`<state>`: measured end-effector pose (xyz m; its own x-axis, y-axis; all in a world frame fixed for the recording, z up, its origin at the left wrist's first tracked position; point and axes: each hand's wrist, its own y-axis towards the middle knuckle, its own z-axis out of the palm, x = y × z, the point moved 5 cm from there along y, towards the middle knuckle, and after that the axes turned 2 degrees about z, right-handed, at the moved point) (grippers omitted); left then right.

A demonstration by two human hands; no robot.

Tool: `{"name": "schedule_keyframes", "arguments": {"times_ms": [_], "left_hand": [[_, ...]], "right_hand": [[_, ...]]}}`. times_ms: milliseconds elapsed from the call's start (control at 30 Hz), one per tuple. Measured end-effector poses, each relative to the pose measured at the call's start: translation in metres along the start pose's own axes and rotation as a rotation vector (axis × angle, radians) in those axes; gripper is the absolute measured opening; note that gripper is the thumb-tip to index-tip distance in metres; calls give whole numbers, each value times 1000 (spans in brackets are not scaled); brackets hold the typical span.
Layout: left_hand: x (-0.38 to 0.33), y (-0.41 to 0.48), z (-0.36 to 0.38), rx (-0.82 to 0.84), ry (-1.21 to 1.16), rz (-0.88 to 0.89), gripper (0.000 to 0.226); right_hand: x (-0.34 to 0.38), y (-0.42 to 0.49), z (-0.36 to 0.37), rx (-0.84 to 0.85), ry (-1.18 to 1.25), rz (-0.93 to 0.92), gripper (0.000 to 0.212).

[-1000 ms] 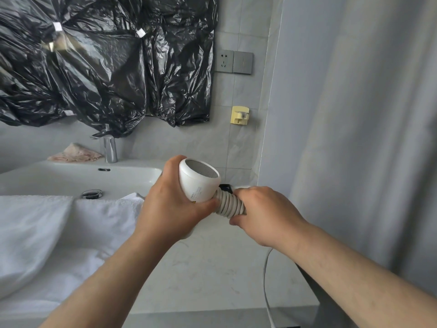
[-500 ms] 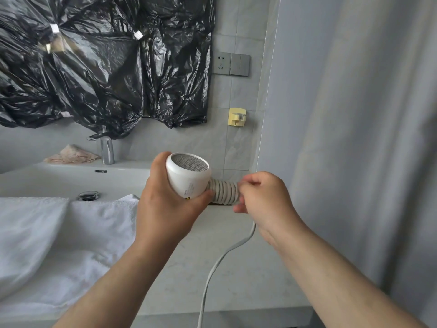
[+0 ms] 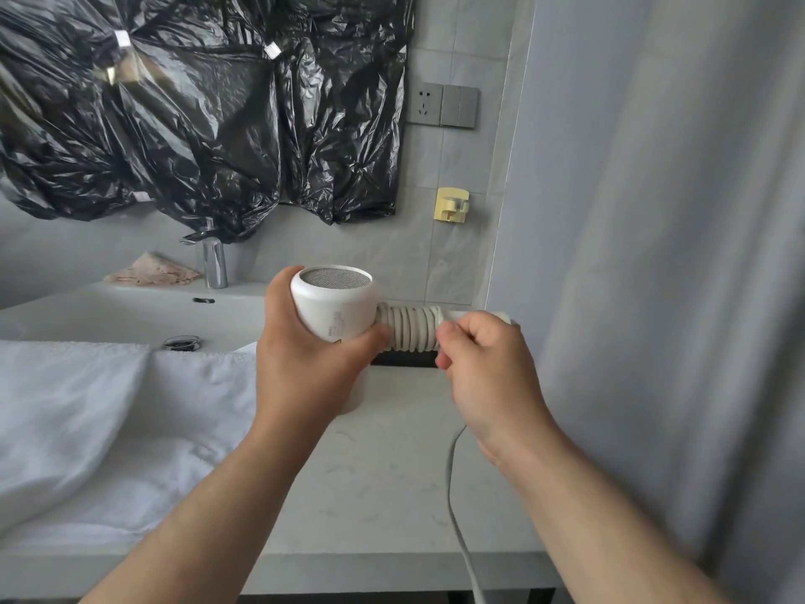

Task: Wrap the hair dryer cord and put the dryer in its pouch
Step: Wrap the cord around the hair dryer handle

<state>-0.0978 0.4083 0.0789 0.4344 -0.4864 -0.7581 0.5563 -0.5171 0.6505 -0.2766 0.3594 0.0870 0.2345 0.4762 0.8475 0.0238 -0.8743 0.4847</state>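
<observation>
A person's left grip (image 3: pixel 305 364) is clasped around the round white body of a hair dryer (image 3: pixel 335 305), held mesh end up in the air above a pale stone table (image 3: pixel 392 473). The right grip (image 3: pixel 483 368) pinches the white cord (image 3: pixel 409 326) at the end of tight coils on the handle. Winding looks well along, though a loose tail hangs past the table edge. The next move likely calls for more turns kept taut, then the plug end secured. No pouch is in view.

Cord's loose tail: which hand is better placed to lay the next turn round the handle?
The right hand: it pinches the cord beside the wound coils, with the tail hanging below it. The left hand grips the dryer body, steadying it.
</observation>
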Motion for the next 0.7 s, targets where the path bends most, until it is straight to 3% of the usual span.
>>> {"name": "schedule_keyframes", "arguments": {"times_ms": [133,300,400,500,567,600,667,700], "left_hand": [[9,4,-4,8,-90,-83,74],[26,10,-9,56,-266,-293,62],[30,14,-7,218,-320,-353,64],[31,15,-7,375,-348,-370,77],[31,16,-7,485,-342,-368,80],[30,16,-6,542,-335,-366,81],[26,15,-4,656,-323,-355,81],[23,14,-3,711,-309,-341,81]], "right_hand": [[-9,-11,11,100,104,32,28],[-29,-21,15,335,252,91,40],[-36,-15,12,495,284,126,39],[-36,-5,-3,595,295,110,21],[-40,-2,-8,713,195,103,30],[-40,-2,-6,781,160,126,30],[-37,-4,1,929,93,214,9],[-37,-5,3,980,48,300,22]]}}
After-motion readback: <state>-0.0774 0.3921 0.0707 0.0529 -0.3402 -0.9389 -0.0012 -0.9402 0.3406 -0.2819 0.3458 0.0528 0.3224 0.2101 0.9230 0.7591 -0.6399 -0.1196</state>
